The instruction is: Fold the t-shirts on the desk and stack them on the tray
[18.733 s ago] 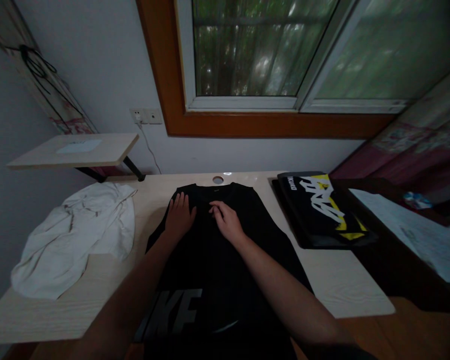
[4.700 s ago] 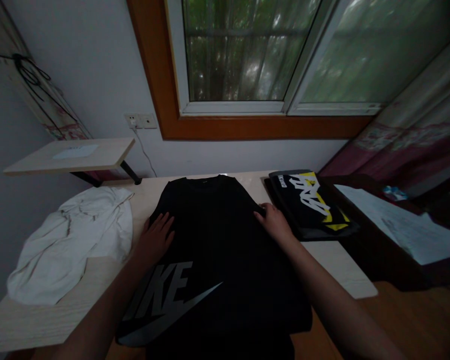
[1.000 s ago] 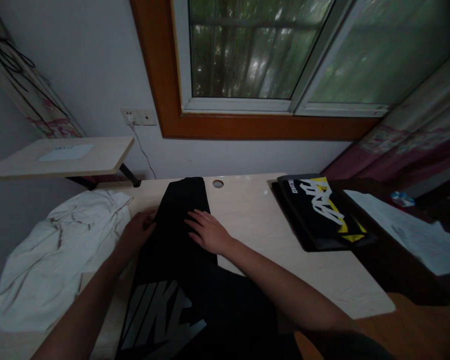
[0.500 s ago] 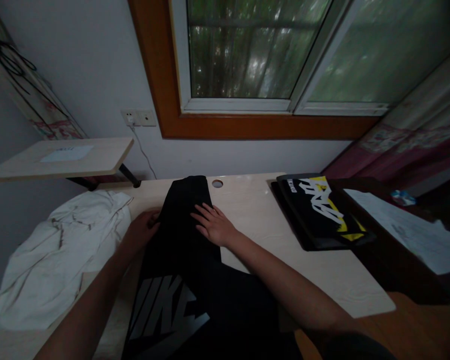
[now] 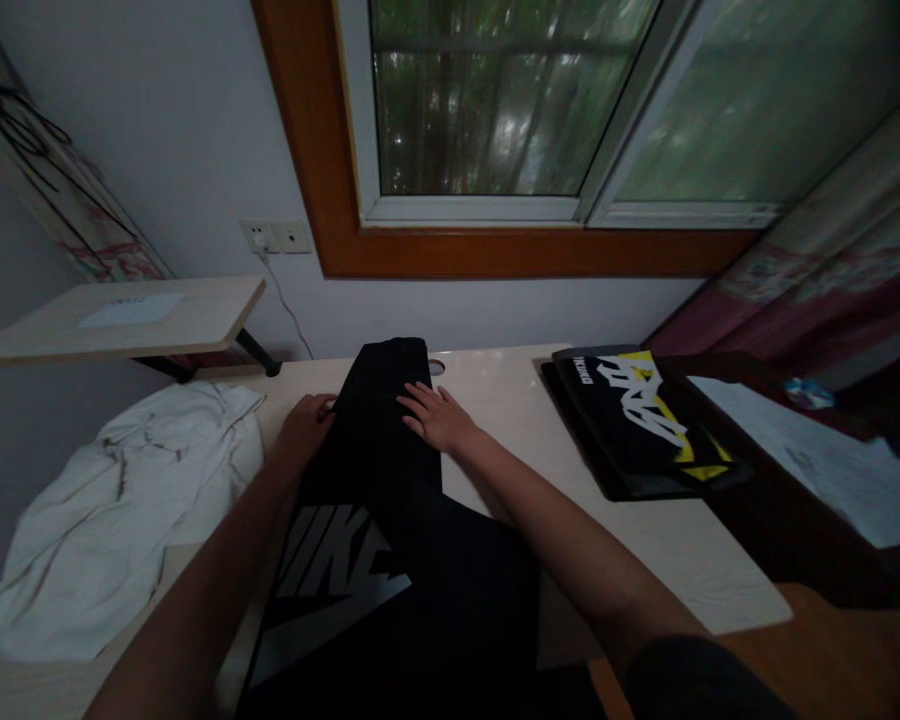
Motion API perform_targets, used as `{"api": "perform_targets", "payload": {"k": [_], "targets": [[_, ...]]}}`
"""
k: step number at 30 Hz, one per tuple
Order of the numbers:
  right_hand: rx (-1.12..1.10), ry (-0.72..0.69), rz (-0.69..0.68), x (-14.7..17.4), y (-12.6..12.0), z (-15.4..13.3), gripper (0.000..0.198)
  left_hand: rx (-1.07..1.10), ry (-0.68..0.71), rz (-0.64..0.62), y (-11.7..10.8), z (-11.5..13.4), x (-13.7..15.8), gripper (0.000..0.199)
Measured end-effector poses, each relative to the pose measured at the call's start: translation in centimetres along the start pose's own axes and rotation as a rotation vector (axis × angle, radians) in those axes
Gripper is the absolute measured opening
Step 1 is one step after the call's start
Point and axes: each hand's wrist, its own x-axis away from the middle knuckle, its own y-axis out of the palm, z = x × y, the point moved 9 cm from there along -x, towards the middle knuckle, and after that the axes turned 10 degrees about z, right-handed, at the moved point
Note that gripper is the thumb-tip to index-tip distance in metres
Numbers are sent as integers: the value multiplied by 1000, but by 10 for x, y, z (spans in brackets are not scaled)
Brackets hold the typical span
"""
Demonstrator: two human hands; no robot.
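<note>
A black shirt (image 5: pixel 390 450) with large grey NIKE lettering lies along the desk in front of me, its narrow far end close to the back edge. At its left edge, my left hand (image 5: pixel 307 428) has its fingers curled in and pinches the cloth; the fingertips are partly hidden. My right hand (image 5: pixel 436 415) rests flat on the right side of the same part, fingers spread. The shirt's near end is dark and runs out of view at the bottom.
Crumpled white cloth (image 5: pixel 135 510) lies on the left, beside a small raised shelf (image 5: pixel 217 315). Folded dark clothes with white and yellow print (image 5: pixel 630 420) sit on the desk (image 5: pixel 510 400) at right. Beyond them lies a paper sheet (image 5: pixel 802 455). A window rises behind.
The black shirt has slid away from me and slightly right, toward the desk's back edge, now partly covering the round hole. Both hands have moved along with it.
</note>
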Motion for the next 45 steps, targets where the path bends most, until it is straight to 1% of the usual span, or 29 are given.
{"api": "perform_targets", "payload": {"k": [3,6,9,12,15,19,21,25,29,33,36,40,43,45], "targets": [[5,23,-15,-9,2,9,50,-11,47,52,3,4,-7,32],[-8,19,-18,-14,5,16,51,-34,106,103,4,10,-7,31],[-37,-4,-15,-14,7,21,52,-76,152,108,5,13,-2,32],[-54,-1,8,-7,4,28,51,-131,175,81,6,11,3,32],[-55,35,59,5,-4,37,49,-171,165,64,4,7,6,32],[-74,103,127,23,-16,45,46,-173,139,68,-2,3,13,32],[-103,119,150,33,-21,47,46,-150,148,76,-5,5,19,33],[-198,87,202,54,-32,40,42,-75,205,66,-12,13,36,33],[-319,64,239,75,-43,26,36,-77,234,75,-19,21,55,32],[-424,115,224,89,-48,13,32,-122,242,55,-20,30,72,37],[-473,175,180,94,-46,7,30,-146,243,39,-21,38,81,40],[-485,182,112,93,-40,-6,24,-155,274,-4,-20,52,88,46],[-480,196,116,91,-38,-10,19,-168,299,-32,-18,60,89,49],[-468,234,130,90,-38,-6,20,-179,323,-50,-15,62,90,50]]}}
